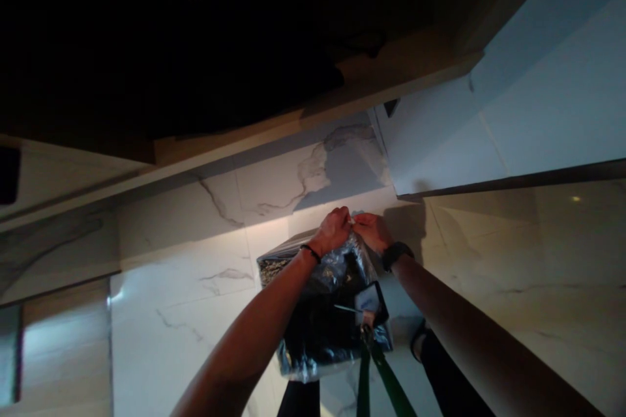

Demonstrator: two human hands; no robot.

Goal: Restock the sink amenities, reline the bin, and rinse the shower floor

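A dark, shiny plastic bag [323, 319], full and crinkled, hangs or stands below me over a marble floor. My left hand [333, 229] and my right hand [372, 230] meet at the bag's gathered top, both closed and pinching the plastic. A thin black band sits on my left wrist and a dark watch [396, 254] on my right. A badge [369, 303] on a green lanyard dangles in front of the bag.
White marble floor tiles [186, 300] with grey veins spread around. A wooden ledge or step [303, 120] borders a very dark area above. A pale wall or cabinet panel [538, 98] stands at the right. My dark trouser legs and a shoe [420, 339] show below.
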